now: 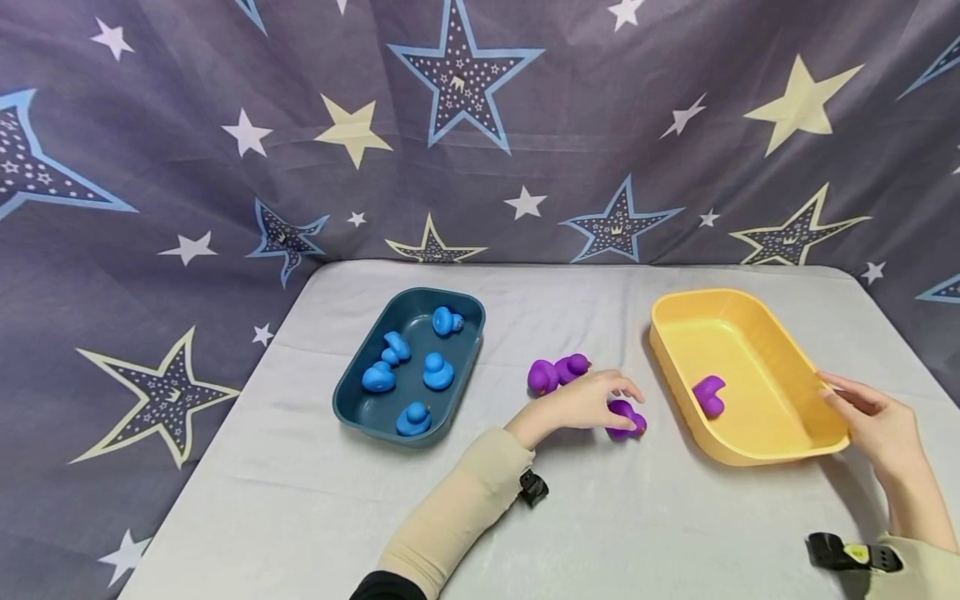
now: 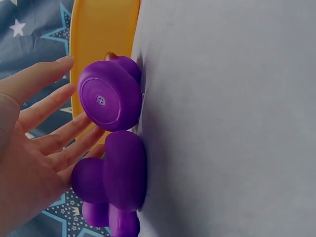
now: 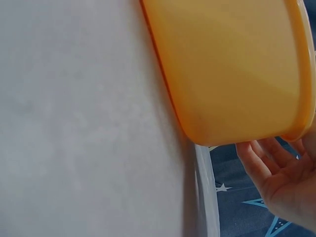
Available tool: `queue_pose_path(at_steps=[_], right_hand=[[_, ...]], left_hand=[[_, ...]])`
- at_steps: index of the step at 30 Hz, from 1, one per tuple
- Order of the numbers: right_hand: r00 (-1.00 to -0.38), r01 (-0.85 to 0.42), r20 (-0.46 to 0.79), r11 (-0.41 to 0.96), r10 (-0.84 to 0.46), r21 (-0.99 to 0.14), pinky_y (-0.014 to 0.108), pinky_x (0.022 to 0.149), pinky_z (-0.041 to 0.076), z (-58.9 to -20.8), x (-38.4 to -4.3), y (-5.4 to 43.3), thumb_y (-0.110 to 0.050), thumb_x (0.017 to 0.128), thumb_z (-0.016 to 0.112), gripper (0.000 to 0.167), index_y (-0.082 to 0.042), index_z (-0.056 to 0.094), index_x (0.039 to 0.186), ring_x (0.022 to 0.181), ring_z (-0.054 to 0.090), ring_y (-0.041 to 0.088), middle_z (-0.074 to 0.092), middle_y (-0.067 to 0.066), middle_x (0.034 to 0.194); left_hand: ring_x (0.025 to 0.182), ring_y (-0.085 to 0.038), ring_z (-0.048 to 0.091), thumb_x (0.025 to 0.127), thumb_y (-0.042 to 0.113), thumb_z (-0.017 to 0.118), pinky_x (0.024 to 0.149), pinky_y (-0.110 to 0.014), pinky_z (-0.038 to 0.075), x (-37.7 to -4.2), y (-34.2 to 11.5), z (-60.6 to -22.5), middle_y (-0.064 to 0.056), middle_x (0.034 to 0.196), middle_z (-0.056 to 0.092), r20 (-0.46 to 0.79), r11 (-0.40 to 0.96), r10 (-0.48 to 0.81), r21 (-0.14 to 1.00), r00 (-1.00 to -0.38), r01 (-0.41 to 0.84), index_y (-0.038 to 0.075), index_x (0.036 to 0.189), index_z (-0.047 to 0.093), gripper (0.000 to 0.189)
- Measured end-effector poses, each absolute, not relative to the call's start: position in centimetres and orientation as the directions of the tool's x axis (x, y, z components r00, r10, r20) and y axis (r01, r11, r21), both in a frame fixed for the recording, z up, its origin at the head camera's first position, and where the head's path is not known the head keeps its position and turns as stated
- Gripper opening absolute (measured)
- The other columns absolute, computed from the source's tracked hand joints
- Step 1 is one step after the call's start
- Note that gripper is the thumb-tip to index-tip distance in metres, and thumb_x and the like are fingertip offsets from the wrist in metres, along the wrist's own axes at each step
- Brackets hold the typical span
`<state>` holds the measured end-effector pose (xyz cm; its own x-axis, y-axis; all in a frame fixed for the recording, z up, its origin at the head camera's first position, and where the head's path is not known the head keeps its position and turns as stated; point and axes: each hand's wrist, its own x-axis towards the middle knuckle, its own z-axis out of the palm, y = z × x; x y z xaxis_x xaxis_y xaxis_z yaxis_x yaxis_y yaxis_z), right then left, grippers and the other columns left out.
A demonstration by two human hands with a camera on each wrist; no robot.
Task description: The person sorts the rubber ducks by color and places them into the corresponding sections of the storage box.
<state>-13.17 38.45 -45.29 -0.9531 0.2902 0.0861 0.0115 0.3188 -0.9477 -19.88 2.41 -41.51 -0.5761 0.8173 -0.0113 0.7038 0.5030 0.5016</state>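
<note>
My left hand (image 1: 577,406) reaches over the table with its fingers spread apart around a purple rubber duck (image 1: 632,422). In the left wrist view that duck (image 2: 106,96) lies tipped, its round base showing, and the fingers stand beside it without closing on it. Two more purple ducks (image 1: 542,377) lie close together behind my left wrist. At the right, my right hand (image 1: 885,429) grips the rim of a yellow plastic tray (image 1: 783,367), thumb above and fingers at the outer side. Inside that tray, against its left wall, lies one purple duck (image 1: 708,397).
A dark teal tray (image 1: 407,379) holding several blue ducks (image 1: 438,372) stands at the left. White cloth (image 1: 637,533) covers the table. A grey curtain with stars (image 1: 525,125) hangs behind it.
</note>
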Motion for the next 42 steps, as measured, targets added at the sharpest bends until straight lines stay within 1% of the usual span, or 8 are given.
queue_pose_path(at_steps=[5,10,16,20,23,30,37,42], right_hand=[[-0.947,0.028,0.090,0.356,0.308,-0.934,0.006,0.056,0.041,-46.9,-13.8,39.6,-0.019,0.083,0.062,0.027,-0.027,0.065,0.108,0.071,0.052,-0.015,0.058,-0.033,0.077],[-0.946,0.019,0.101,0.366,0.308,-0.930,0.005,0.057,0.040,-47.4,-13.9,39.9,-0.018,0.083,0.062,0.029,-0.025,0.064,0.111,0.072,0.052,-0.015,0.058,-0.032,0.078],[-0.946,0.015,0.103,0.357,0.309,-0.934,0.005,0.057,0.040,-47.0,-13.7,39.5,-0.016,0.083,0.061,0.027,-0.027,0.065,0.108,0.072,0.052,-0.015,0.058,-0.032,0.078],[-0.952,-0.005,0.105,0.329,0.288,-0.944,0.006,0.056,0.041,-46.4,-13.5,39.1,-0.014,0.083,0.061,0.027,-0.025,0.066,0.107,0.071,0.053,-0.014,0.059,-0.030,0.078],[-0.951,-0.006,0.111,0.341,0.290,-0.940,0.006,0.056,0.041,-46.2,-13.5,38.8,-0.015,0.083,0.062,0.026,-0.026,0.066,0.106,0.071,0.052,-0.014,0.059,-0.031,0.078],[-0.950,0.007,0.095,0.323,0.298,-0.946,0.005,0.056,0.040,-45.0,-13.1,38.2,-0.012,0.084,0.060,0.026,-0.030,0.067,0.101,0.070,0.051,-0.015,0.058,-0.031,0.076],[-0.943,0.002,0.118,0.360,0.311,-0.933,0.006,0.056,0.041,-47.6,-14.2,40.1,-0.017,0.082,0.063,0.030,-0.021,0.063,0.112,0.072,0.052,-0.014,0.059,-0.031,0.079],[-0.942,0.016,0.111,0.375,0.315,-0.927,0.007,0.055,0.040,-47.9,-14.3,40.3,-0.019,0.082,0.063,0.031,-0.021,0.063,0.113,0.071,0.052,-0.014,0.058,-0.032,0.078]], left_hand=[[0.099,-0.007,0.049,0.078,0.028,0.067,0.087,-0.012,0.032,-19.7,2.5,-41.6,0.001,0.106,0.057,-0.023,0.516,0.818,0.474,-0.575,0.714,0.014,0.110,0.060,0.035],[0.093,-0.005,0.049,0.077,0.028,0.068,0.084,-0.011,0.033,-19.6,2.6,-41.7,0.003,0.102,0.055,-0.036,0.528,0.815,0.453,-0.578,0.718,0.015,0.109,0.061,0.035],[0.092,-0.003,0.048,0.076,0.029,0.069,0.083,-0.010,0.033,-19.6,2.6,-42.0,0.004,0.101,0.054,-0.042,0.538,0.814,0.430,-0.580,0.725,0.015,0.108,0.061,0.036],[0.092,-0.003,0.048,0.075,0.029,0.070,0.083,-0.009,0.033,-19.6,2.6,-42.0,0.004,0.101,0.054,-0.044,0.544,0.811,0.425,-0.584,0.724,0.015,0.108,0.061,0.037],[0.093,-0.003,0.048,0.074,0.029,0.071,0.084,-0.010,0.033,-19.5,2.6,-42.0,0.005,0.101,0.054,-0.051,0.548,0.809,0.423,-0.585,0.721,0.015,0.108,0.061,0.038],[0.093,-0.003,0.048,0.074,0.031,0.071,0.084,-0.010,0.033,-19.6,2.6,-41.9,0.006,0.100,0.054,-0.065,0.555,0.809,0.412,-0.584,0.723,0.015,0.107,0.061,0.038],[0.089,-0.002,0.048,0.073,0.028,0.072,0.079,-0.009,0.033,-19.4,2.6,-41.7,0.006,0.097,0.054,-0.058,0.543,0.818,0.408,-0.572,0.734,0.016,0.104,0.062,0.035],[0.086,-0.002,0.047,0.073,0.026,0.071,0.076,-0.008,0.034,-19.4,2.6,-41.7,0.006,0.095,0.053,-0.053,0.531,0.826,0.410,-0.562,0.741,0.017,0.103,0.062,0.032]])
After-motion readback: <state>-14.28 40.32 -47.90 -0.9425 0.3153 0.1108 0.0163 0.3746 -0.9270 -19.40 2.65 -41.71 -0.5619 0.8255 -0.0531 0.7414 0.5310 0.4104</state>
